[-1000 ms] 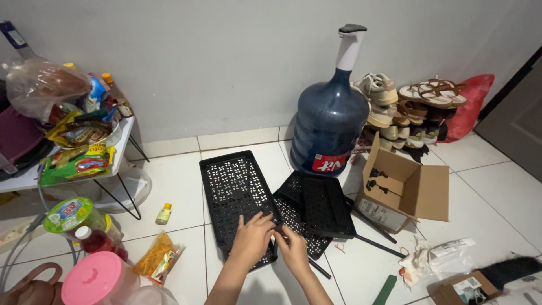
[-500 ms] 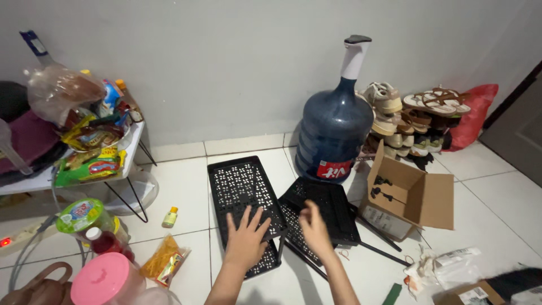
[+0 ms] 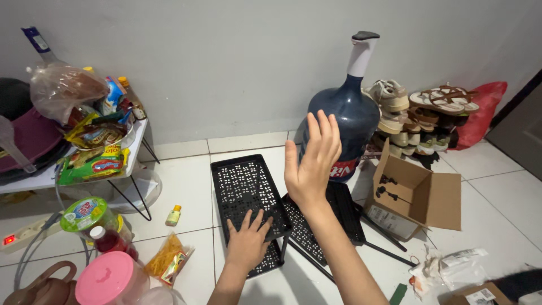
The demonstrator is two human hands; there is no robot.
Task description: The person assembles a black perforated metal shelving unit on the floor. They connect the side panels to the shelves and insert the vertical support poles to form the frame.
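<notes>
My left hand (image 3: 247, 242) lies flat, fingers spread, on the near end of a black perforated plastic shelf panel (image 3: 244, 183) on the white tiled floor. My right hand (image 3: 312, 161) is raised in the air with its open palm and fingers apart, holding nothing, in front of a big blue water bottle (image 3: 351, 116). To the right of the panel, more black perforated panels (image 3: 339, 212) lie stacked, partly hidden behind my right forearm. Thin black rods (image 3: 384, 244) rest on the floor beside them.
An open cardboard box (image 3: 418, 195) sits at the right, with shoes (image 3: 415, 113) and a red bag (image 3: 480, 110) against the wall. A low white table (image 3: 68, 169) loaded with snack packets stands left. A pink-lidded jar (image 3: 107, 279) and small bottle (image 3: 174, 214) are nearby.
My right hand has lifted off the stacked panels and risen high with its palm open. My left hand has stayed pressed on the near end of the long panel.
</notes>
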